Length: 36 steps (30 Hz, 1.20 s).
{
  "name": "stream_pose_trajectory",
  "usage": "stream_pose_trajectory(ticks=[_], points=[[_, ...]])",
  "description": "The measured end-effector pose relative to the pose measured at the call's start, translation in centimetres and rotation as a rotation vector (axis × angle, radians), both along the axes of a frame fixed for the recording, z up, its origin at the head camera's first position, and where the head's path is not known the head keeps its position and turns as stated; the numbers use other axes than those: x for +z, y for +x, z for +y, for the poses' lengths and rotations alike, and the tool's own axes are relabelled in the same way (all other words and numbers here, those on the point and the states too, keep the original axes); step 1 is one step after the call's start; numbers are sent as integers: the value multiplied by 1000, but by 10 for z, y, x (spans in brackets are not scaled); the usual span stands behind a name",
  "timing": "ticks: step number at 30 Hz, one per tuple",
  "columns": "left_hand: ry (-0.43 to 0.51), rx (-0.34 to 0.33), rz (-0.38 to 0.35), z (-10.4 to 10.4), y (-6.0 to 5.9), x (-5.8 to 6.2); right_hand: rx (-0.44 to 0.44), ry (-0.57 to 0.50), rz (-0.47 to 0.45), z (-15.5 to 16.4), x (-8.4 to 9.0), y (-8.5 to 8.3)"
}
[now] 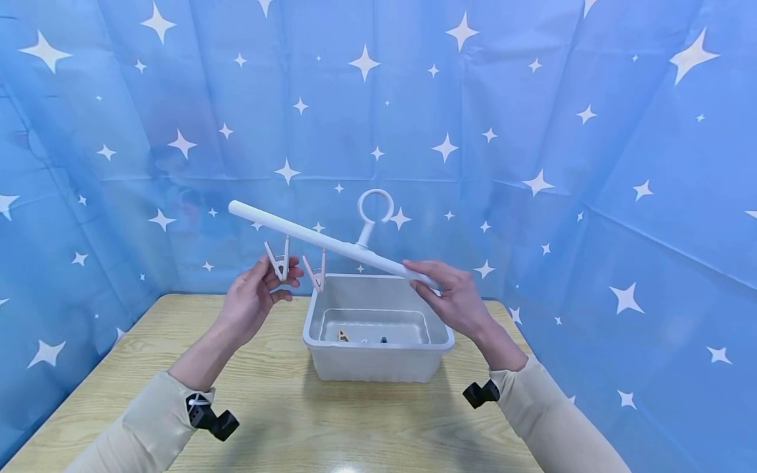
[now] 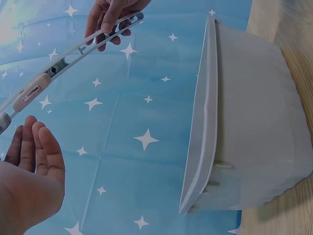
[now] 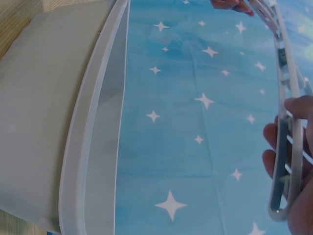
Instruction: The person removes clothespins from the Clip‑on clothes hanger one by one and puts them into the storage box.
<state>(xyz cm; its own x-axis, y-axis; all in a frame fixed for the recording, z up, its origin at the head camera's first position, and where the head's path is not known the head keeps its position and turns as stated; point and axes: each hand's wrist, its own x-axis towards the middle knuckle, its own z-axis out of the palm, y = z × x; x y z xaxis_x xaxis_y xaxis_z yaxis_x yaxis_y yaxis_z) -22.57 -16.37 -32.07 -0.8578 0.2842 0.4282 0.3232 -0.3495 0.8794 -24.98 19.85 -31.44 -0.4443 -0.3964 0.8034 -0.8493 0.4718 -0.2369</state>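
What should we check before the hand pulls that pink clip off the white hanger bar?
1. Right hand grips the end of the hanger bar: ok.
2. Left hand has its fingers on the outer pink clip: ok in the head view; how firm the pinch is, cannot tell.
3. Second pink clip hangs free, away from the fingers: ok.
4. Bar is level: not ok, it slopes down toward the right hand.
5. Grey tub sits under the bar on the wooden table: ok.
6. Room in the tub: ok, only a few small bits on its floor.
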Motion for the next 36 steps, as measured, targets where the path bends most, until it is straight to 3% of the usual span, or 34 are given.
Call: stream_pose_trajectory(ticks=[6,11,36], points=[[70,-95,25,0,1,4,6,12,7,-1,0,0],[100,-134,43,0,2,5,13,17,10,-1,0,0],[168,-180,66,1,3,4,13,26,18,-4,-1,0]])
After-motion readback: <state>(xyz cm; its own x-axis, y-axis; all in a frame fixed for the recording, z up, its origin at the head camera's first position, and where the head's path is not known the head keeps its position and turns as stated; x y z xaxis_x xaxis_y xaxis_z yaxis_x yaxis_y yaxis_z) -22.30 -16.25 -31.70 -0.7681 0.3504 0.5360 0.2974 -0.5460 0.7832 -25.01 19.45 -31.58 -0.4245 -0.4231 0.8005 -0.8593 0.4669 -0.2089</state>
